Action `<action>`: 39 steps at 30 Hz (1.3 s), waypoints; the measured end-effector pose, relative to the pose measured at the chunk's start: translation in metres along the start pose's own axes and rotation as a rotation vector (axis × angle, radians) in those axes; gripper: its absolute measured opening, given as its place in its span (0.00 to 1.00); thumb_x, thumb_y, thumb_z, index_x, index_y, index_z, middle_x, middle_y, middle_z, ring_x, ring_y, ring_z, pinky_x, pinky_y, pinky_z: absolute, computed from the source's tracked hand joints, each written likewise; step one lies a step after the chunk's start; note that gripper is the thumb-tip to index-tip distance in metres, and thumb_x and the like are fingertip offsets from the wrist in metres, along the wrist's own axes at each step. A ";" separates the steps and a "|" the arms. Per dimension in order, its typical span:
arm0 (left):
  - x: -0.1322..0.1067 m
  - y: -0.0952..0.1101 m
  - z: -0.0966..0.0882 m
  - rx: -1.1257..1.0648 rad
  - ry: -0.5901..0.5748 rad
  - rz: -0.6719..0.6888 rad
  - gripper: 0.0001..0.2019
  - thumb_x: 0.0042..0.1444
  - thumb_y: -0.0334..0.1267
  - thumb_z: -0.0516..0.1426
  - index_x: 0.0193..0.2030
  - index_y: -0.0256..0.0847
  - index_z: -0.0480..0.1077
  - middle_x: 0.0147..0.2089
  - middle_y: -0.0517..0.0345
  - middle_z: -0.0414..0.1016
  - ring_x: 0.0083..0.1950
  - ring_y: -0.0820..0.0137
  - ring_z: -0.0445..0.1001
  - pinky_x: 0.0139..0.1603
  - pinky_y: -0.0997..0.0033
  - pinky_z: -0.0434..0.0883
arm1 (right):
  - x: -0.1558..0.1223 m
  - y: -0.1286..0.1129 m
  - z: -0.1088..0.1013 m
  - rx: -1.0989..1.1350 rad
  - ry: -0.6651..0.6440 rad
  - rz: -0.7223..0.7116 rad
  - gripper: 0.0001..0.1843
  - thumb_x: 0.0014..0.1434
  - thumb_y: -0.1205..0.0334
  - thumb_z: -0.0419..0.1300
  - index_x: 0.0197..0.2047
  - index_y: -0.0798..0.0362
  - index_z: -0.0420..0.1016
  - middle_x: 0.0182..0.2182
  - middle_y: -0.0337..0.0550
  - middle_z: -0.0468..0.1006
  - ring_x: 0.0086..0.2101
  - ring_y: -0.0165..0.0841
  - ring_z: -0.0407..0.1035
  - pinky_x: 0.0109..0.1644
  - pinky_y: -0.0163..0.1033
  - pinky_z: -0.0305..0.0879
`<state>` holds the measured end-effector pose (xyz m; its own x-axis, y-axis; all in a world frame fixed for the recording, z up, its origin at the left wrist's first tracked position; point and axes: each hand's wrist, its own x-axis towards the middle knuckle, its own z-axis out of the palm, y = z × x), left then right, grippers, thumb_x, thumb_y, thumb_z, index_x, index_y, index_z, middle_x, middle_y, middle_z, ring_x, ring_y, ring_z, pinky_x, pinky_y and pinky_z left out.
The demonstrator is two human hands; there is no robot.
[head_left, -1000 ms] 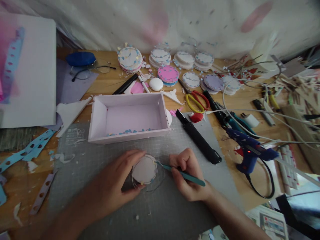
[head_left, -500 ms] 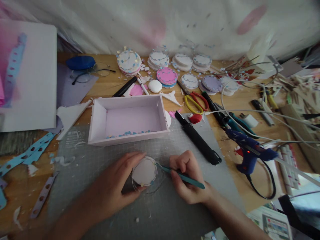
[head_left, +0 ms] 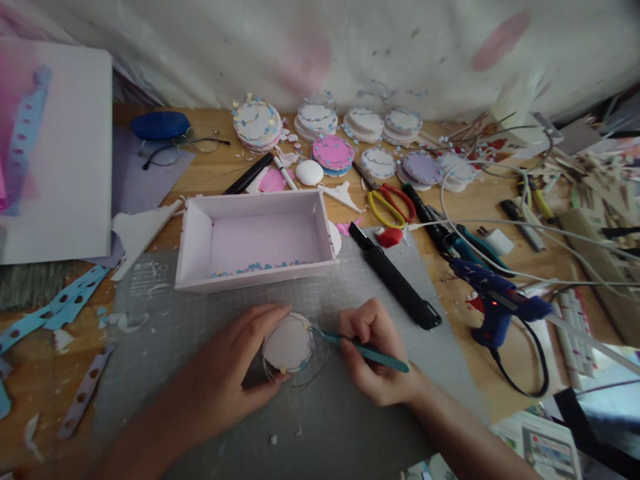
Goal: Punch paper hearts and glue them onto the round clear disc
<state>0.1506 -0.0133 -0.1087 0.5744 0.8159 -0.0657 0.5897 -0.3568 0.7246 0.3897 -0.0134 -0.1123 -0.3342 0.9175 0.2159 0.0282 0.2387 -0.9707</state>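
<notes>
My left hand [head_left: 250,357] is curved around a small white disc [head_left: 287,342], with thumb and fingers gripping its left edge. A thin wire or thread loops around the disc, and tiny coloured bits sit on its rim. In my right hand [head_left: 373,353] is a pair of teal tweezers [head_left: 383,361], pinched between thumb and fingers. Their tips meet the disc's upper right edge; whether they grip a bit there is too small to tell. Behind both hands stands a pale lilac foam-board box [head_left: 260,273], with several small blue bits inside along its near wall.
A grey cutting mat [head_left: 360,433] lies under the hands. To the right are a black utility knife [head_left: 400,280], a blue hot glue gun [head_left: 497,303] with its light on, scissors [head_left: 393,205] and cables. Decorated discs [head_left: 333,153] line the back. Perforated blue strips [head_left: 65,303] lie left.
Hardly anything differs. Both hands keep their places at the disc, and the tweezer tips stay at its upper right edge. The whole view has shifted very slightly.
</notes>
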 end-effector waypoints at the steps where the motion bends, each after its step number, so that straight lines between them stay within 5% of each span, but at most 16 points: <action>1: 0.000 0.000 0.000 0.000 0.003 0.002 0.33 0.60 0.34 0.59 0.68 0.51 0.49 0.63 0.50 0.66 0.63 0.57 0.69 0.62 0.55 0.69 | 0.000 0.000 0.000 -0.009 -0.003 0.002 0.17 0.56 0.75 0.53 0.35 0.46 0.48 0.25 0.30 0.53 0.22 0.28 0.48 0.24 0.35 0.46; 9: 0.001 0.001 0.000 0.019 0.004 0.012 0.33 0.60 0.33 0.59 0.67 0.51 0.49 0.63 0.49 0.65 0.63 0.57 0.68 0.62 0.54 0.69 | -0.001 -0.001 -0.001 -0.004 0.040 -0.027 0.17 0.57 0.75 0.54 0.34 0.46 0.49 0.24 0.30 0.52 0.21 0.27 0.48 0.24 0.34 0.45; 15: -0.002 0.000 -0.002 0.031 0.010 0.021 0.34 0.58 0.32 0.59 0.67 0.51 0.49 0.64 0.48 0.66 0.63 0.56 0.69 0.62 0.53 0.69 | 0.003 0.000 -0.014 0.110 0.558 -0.010 0.13 0.57 0.67 0.55 0.32 0.46 0.51 0.21 0.29 0.47 0.20 0.29 0.46 0.25 0.35 0.44; 18: -0.005 -0.003 -0.003 0.024 0.033 0.033 0.36 0.55 0.33 0.62 0.67 0.51 0.51 0.64 0.49 0.67 0.63 0.55 0.70 0.62 0.54 0.69 | 0.011 -0.004 -0.021 0.194 0.707 0.002 0.14 0.53 0.69 0.55 0.30 0.47 0.51 0.18 0.27 0.45 0.18 0.28 0.42 0.22 0.34 0.42; 23: -0.008 -0.007 -0.005 -0.055 0.059 0.015 0.41 0.51 0.45 0.67 0.68 0.52 0.52 0.64 0.49 0.68 0.62 0.53 0.70 0.62 0.51 0.69 | 0.015 -0.010 -0.030 0.398 0.706 -0.009 0.13 0.49 0.69 0.57 0.28 0.47 0.53 0.16 0.28 0.46 0.17 0.28 0.39 0.19 0.34 0.38; 31: 0.000 0.000 -0.014 -0.510 0.346 -0.077 0.27 0.70 0.45 0.47 0.72 0.44 0.45 0.53 0.46 0.76 0.55 0.60 0.76 0.58 0.52 0.73 | 0.012 -0.007 -0.029 0.554 0.532 -0.012 0.10 0.50 0.67 0.56 0.27 0.48 0.56 0.17 0.29 0.47 0.18 0.28 0.39 0.20 0.33 0.38; 39: -0.003 0.009 -0.006 -0.492 0.295 -0.136 0.10 0.67 0.40 0.52 0.52 0.45 0.57 0.52 0.47 0.78 0.54 0.63 0.78 0.57 0.52 0.74 | 0.011 -0.005 -0.023 0.495 0.408 0.020 0.09 0.55 0.61 0.59 0.31 0.48 0.60 0.19 0.29 0.54 0.19 0.26 0.47 0.21 0.31 0.45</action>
<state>0.1505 -0.0158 -0.0981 0.2884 0.9568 -0.0374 0.2732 -0.0448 0.9609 0.4078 0.0025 -0.1025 0.0498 0.9908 0.1258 -0.4402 0.1349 -0.8877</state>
